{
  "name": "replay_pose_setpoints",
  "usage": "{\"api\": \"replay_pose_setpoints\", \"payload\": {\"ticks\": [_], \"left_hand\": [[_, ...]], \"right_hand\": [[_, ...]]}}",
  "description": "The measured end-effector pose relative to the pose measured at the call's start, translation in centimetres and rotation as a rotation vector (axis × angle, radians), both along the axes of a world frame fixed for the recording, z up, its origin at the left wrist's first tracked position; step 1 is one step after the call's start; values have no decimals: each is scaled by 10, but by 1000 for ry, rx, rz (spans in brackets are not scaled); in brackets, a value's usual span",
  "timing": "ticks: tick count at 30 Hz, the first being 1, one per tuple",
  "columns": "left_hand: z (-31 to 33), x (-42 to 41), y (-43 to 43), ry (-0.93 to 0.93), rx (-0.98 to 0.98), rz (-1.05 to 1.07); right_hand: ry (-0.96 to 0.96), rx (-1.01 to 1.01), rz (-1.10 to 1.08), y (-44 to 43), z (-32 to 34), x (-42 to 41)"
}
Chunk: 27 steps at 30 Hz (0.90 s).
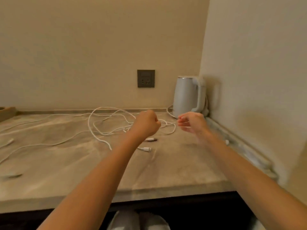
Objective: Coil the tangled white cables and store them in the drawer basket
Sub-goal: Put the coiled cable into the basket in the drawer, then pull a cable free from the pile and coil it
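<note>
Tangled white cables (106, 125) sprawl in loose loops across the stone counter (69, 170), with strands trailing off to the left edge. Two connector ends (150, 139) lie just in front of the tangle. My left hand (147, 123) is a closed fist over the right side of the tangle and grips a strand. Beside it, my right hand (191, 122) has curled fingers that pinch a thin strand running between the two hands. No drawer basket is in view.
A white kettle (187, 97) stands in the back right corner, with its cord on the counter. A dark wall socket (146, 78) sits above the cables. A wooden tray edge (6, 112) shows at far left. The counter's front edge (149, 190) lies below my forearms.
</note>
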State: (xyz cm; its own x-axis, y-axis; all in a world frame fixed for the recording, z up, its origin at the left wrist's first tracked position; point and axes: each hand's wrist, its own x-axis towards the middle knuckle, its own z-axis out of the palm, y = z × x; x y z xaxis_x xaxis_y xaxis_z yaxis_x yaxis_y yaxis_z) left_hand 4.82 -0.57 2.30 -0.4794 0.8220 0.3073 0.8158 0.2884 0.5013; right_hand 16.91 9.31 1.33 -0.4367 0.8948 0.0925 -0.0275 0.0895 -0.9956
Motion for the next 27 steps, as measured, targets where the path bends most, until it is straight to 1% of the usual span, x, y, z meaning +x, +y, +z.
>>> {"api": "replay_pose_setpoints", "payload": {"ticks": [3, 5, 7, 8, 10, 12, 14, 18, 22, 23, 25, 27], "left_hand": [[-11, 17, 30, 68, -36, -44], [-17, 24, 43, 76, -58, -55], [-23, 27, 55, 81, -84, -63], [-27, 26, 59, 85, -96, -62], [-34, 24, 69, 92, -104, -52], [-38, 22, 76, 83, -103, -44], [-40, 21, 81, 73, -83, -56], [-35, 19, 91, 79, -37, -115], [-36, 14, 101, 93, -41, -147], [-37, 14, 103, 103, -38, -154], [-39, 10, 108, 145, -10, -174], [-40, 3, 113, 182, 8, -223]], "right_hand": [[-88, 32, -92, 33, -11, 26], [-192, 134, -174, 53, -22, 38], [-426, 294, -273, 72, -32, 46], [-562, 332, -284, 78, -38, 47], [-784, 348, -245, 87, -48, 47], [-925, 396, -201, 91, -53, 44], [-930, 446, -159, 91, -53, 39], [-933, 548, -166, 88, -50, 29], [-938, 548, -121, 91, -48, 24], [-897, 542, -118, 91, -47, 22], [-738, 515, -89, 91, -45, 20], [-598, 524, -15, 91, -40, 17]]}}
